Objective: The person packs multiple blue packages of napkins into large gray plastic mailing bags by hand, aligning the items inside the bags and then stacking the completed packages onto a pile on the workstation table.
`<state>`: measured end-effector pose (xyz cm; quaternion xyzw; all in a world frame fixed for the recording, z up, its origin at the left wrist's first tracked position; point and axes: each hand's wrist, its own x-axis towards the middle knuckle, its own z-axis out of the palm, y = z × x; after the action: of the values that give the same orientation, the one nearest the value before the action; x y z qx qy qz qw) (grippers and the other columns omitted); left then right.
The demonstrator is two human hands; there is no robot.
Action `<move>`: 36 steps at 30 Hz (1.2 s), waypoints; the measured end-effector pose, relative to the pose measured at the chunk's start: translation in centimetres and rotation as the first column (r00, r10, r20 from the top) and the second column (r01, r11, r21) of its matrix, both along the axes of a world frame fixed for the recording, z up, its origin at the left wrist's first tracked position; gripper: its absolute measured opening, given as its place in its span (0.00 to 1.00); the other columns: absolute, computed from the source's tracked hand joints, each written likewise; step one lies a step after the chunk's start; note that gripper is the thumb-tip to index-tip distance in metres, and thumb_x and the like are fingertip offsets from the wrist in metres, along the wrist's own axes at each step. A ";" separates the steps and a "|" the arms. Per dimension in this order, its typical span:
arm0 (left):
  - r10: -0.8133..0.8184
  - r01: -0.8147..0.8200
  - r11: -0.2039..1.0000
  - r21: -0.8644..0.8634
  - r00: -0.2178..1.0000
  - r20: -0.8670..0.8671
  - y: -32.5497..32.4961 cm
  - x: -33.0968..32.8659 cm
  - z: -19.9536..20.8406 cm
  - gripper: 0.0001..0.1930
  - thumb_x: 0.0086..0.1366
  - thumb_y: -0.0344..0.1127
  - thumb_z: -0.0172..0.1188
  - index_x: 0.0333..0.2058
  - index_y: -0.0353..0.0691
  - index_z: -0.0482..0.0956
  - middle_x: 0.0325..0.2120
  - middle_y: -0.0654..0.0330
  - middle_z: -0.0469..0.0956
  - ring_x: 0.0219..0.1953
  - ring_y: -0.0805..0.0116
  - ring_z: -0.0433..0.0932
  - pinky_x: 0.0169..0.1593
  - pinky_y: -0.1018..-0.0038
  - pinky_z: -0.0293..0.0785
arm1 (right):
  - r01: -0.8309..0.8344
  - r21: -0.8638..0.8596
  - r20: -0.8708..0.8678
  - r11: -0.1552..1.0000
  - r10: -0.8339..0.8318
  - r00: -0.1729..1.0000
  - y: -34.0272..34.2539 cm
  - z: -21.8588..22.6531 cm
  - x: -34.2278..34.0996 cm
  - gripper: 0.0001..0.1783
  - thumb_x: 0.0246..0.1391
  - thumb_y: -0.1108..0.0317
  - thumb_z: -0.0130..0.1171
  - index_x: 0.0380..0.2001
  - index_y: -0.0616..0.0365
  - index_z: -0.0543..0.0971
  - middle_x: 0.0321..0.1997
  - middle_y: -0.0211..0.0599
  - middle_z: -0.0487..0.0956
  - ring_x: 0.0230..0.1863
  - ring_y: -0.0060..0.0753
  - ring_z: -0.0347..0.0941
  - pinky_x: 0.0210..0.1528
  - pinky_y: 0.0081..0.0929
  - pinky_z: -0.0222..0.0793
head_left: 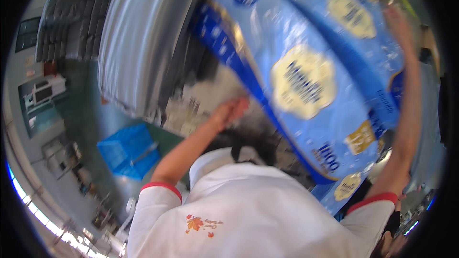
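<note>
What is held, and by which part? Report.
A co-worker holds stacked blue bags: one hand at the near edge, the other hand on the far end.

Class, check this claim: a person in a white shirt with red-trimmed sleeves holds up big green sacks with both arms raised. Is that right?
Not quite. In the head view the sacks are blue with pale yellow patches, not green. The rest stands: the person's white shirt has red-trimmed sleeves, and both arms are raised to the sacks.

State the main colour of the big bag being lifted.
Light blue bag with cream-yellow patches; head view.
</note>
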<state>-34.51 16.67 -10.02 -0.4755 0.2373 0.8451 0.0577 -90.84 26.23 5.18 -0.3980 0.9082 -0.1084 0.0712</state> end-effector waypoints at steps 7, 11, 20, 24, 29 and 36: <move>0.213 -0.158 0.934 -0.322 0.966 0.144 -5.2 15.2 5.6 0.17 0.58 0.38 0.44 0.43 0.36 0.66 0.42 0.57 0.71 0.44 0.69 0.69 0.50 0.76 0.60 | -0.060 -0.119 -0.039 0.991 0.056 0.998 13.2 7.4 20.7 0.17 0.55 0.67 0.42 0.47 0.60 0.67 0.51 0.37 0.66 0.54 0.29 0.59 0.57 0.25 0.50; 0.117 -0.038 0.933 -0.357 0.972 0.202 -4.0 18.9 5.7 0.15 0.58 0.40 0.45 0.41 0.38 0.68 0.41 0.58 0.72 0.41 0.70 0.70 0.47 0.76 0.62 | 0.093 -0.467 0.064 0.880 -0.071 0.995 17.0 6.3 31.3 0.12 0.53 0.73 0.43 0.40 0.66 0.69 0.43 0.42 0.70 0.47 0.32 0.64 0.52 0.27 0.55; -0.506 0.850 0.249 -0.465 0.524 0.685 3.3 23.0 8.3 0.22 0.52 0.53 0.53 0.26 0.36 0.71 0.20 0.50 0.73 0.26 0.54 0.72 0.30 0.67 0.67 | 0.175 0.358 0.809 0.917 -0.398 0.432 23.7 -13.7 56.7 0.25 0.52 0.48 0.42 0.39 0.60 0.71 0.31 0.44 0.74 0.31 0.30 0.70 0.36 0.25 0.64; -0.371 0.789 0.235 -0.567 0.613 0.698 1.7 23.8 7.1 0.22 0.50 0.55 0.54 0.21 0.37 0.70 0.17 0.49 0.71 0.24 0.51 0.71 0.28 0.65 0.66 | 0.506 0.422 0.799 0.752 -0.573 0.185 23.9 -17.3 60.5 0.31 0.50 0.42 0.43 0.29 0.65 0.73 0.25 0.38 0.72 0.27 0.28 0.66 0.34 0.25 0.61; -0.475 0.784 0.167 -0.598 0.595 0.648 0.1 22.0 0.0 0.25 0.51 0.58 0.51 0.25 0.37 0.71 0.23 0.50 0.73 0.29 0.54 0.73 0.32 0.67 0.66 | 0.649 0.119 0.849 0.751 -0.416 0.325 18.6 -13.2 61.7 0.29 0.49 0.43 0.46 0.18 0.63 0.73 0.15 0.30 0.65 0.20 0.22 0.58 0.26 0.21 0.56; -0.660 0.507 0.102 -0.856 0.678 0.323 -0.6 18.6 6.8 0.11 0.54 0.39 0.54 0.29 0.37 0.69 0.27 0.55 0.71 0.29 0.60 0.71 0.33 0.69 0.67 | 0.651 0.043 0.645 0.757 -0.519 0.561 19.1 -11.3 58.8 0.22 0.48 0.53 0.51 0.16 0.64 0.70 0.13 0.33 0.67 0.16 0.30 0.60 0.22 0.27 0.58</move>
<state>-15.90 16.08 -3.18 -0.2291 0.8247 0.5069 0.1020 -32.01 45.31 -6.09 -0.0179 0.8955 -0.3411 0.2852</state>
